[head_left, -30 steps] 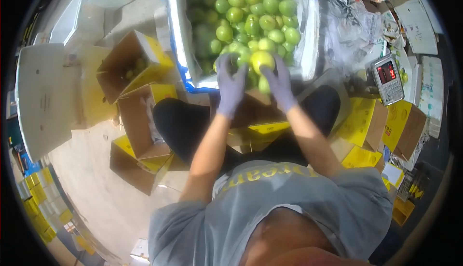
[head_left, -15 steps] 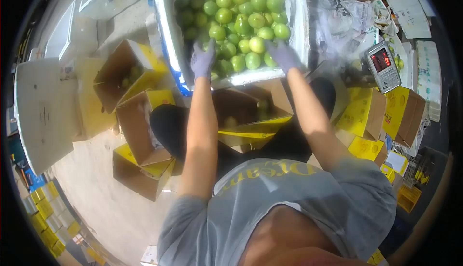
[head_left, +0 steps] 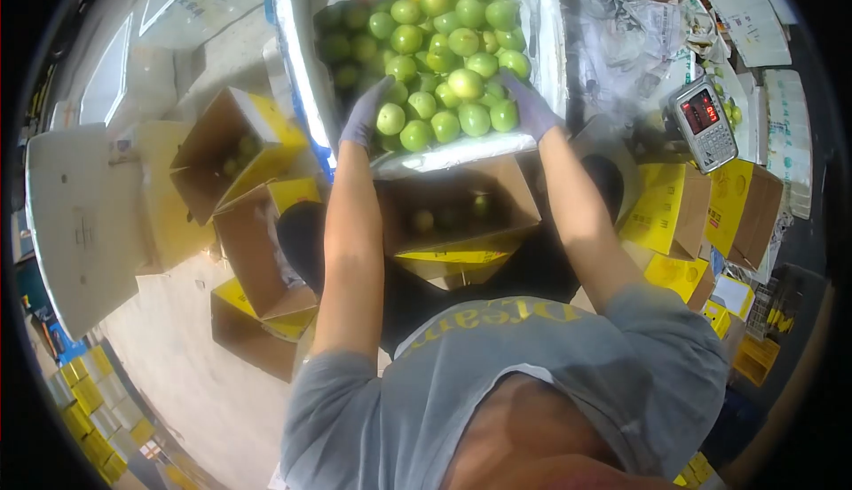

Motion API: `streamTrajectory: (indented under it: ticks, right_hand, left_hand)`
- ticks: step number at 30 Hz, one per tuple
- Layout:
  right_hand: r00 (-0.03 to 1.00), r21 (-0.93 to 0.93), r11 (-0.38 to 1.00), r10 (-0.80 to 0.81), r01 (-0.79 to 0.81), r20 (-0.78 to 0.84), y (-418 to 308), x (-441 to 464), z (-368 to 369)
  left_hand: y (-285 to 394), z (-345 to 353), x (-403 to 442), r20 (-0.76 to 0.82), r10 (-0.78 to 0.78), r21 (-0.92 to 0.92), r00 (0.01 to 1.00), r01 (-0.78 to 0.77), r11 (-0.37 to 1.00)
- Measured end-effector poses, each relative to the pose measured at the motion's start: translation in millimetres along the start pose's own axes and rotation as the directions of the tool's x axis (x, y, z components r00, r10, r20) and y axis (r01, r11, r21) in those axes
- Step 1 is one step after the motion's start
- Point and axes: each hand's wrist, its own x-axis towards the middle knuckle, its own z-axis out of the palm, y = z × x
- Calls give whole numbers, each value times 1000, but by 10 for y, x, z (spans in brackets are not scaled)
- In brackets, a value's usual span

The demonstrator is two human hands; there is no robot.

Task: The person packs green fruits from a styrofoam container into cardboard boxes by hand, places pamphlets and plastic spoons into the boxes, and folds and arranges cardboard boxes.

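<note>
A white foam box (head_left: 296, 64) at the top of the head view holds a heap of smooth, round green fruit (head_left: 462, 42), some tinged yellow. My left hand (head_left: 364, 115), in a thin purple glove, lies along the heap's near left side with its fingers stretched. At the near right side my right hand (head_left: 531, 112), gloved alike, has its fingers extended against the outer fruit. Both hands are open and flank the front rows; neither is wrapped round a single fruit. Between my legs stands an open cardboard box (head_left: 461, 190) with a few fruits inside.
Open yellow-and-brown cartons (head_left: 253, 148) stand on the left, one holding fruit. A scale display (head_left: 705, 122) with red digits is on the right, above more yellow cartons (head_left: 655, 210). Crumpled plastic (head_left: 621, 33) lies beside the foam box; a foam panel (head_left: 75, 224) is far left.
My hands have moved slightly apart, the left one from among the near-left fruit to the heap's side. The front fruits have shifted a little, and several now show in front of my left hand.
</note>
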Motion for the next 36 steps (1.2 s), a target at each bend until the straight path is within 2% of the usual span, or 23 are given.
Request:
streamTrajectory:
  ticks: [2, 5, 6, 7, 8, 11, 14, 17, 19, 20, 21, 22, 23, 25, 27, 28, 29, 30, 31, 32, 33, 35, 36]
  right_hand:
    - [991, 215, 973, 58, -83, 121, 46, 73, -9]
    - [994, 118, 993, -31, 18, 103, -7, -13, 48]
    - [991, -108, 993, -33, 47, 127, -103, -116, 86]
    - [992, -116, 992, -32, 47, 126, -10, -7, -60]
    - [872, -389, 798, -323, 460, 368, 214, 253, -302]
    - [586, -190, 683, -410, 705, 699, 709, 806, -559]
    - [781, -76, 871, -392, 485, 486, 582, 626, -408]
    - [767, -333, 706, -475, 625, 432, 513, 568, -379]
    - [845, -124, 901, -331, 415, 421, 392, 434, -270]
    - [863, -51, 943, -278, 328, 421, 291, 317, -178]
    - [913, -130, 964, -169, 231, 372, 73, 78, -13]
    - [948, -203, 970, -64, 132, 313, -49, -41, 61]
    - [904, -376, 841, -270, 389, 333, -10, -18, 46]
    - [898, -368, 836, -292, 407, 330, -136, -265, 200]
    - [854, -438, 734, -434, 519, 286, -80, -445, 309]
    - [779, -512, 599, -560, 616, 281, 89, -426, 291]
    - [688, -594, 429, -653, 680, 316, 191, -553, 316]
    - [661, -590, 410, -688, 695, 301, 212, -833, 381]
    - [691, -511, 504, -663, 696, 288, 213, -1090, 450]
    - [664, -590, 397, -663, 703, 346, 476, -1154, 379]
    - [814, -548, 607, -487, 576, 317, 484, -1443, 450]
    - [822, -664, 488, -393, 566, 412, 919, -1563, 351]
    - [811, -710, 396, -341, 583, 475, 992, -1560, 346]
  left_hand:
    - [2, -21, -8, 26, 4, -76, 1000, -2, 997]
    - [-9, 62, -33, 102, 44, -218, 994, -20, 976]
    - [-7, 81, -27, 125, 32, -239, 992, -1, 971]
    - [1, 113, -35, 147, 25, -264, 989, 14, 965]
    - [57, 182, -135, 129, 23, -186, 991, 2, 983]
    - [53, 112, 6, 98, 80, 37, 992, -84, 996]
    - [71, 129, -20, 117, 73, -28, 990, -70, 997]
    - [110, 112, 18, 128, -10, -52, 992, 17, 999]
    - [155, 134, 47, 139, -77, -53, 987, 85, 995]
    - [174, 178, 34, 141, -33, 99, 990, 19, 995]
    - [159, 210, 20, 149, 7, 247, 989, -44, 968]
    - [140, 226, 38, 193, 11, 233, 981, -56, 971]
    - [110, 228, 52, 242, 76, 277, 967, -144, 950]
    - [-94, 190, 128, 381, 281, 358, 881, -421, 834]
    - [-54, 466, -310, 278, 405, 457, 871, -491, 742]
    - [-59, 557, -527, 158, 354, 549, 922, -380, 744]
    - [-168, 595, -692, 83, 480, 663, 873, -408, 628]
    - [-310, 662, -896, 27, 603, 667, 797, -464, 583]
    - [-389, 699, -1090, 100, 703, 740, 704, -525, 421]
    - [-473, 776, -1278, 117, 728, 731, 676, -555, 398]
    - [-643, 809, -1398, 75, 758, 723, 648, -559, 406]
    - [-994, 839, -1519, 201, 697, 763, 688, -557, 329]
    - [-1052, 917, -1609, 284, 722, 772, 631, -597, 218]
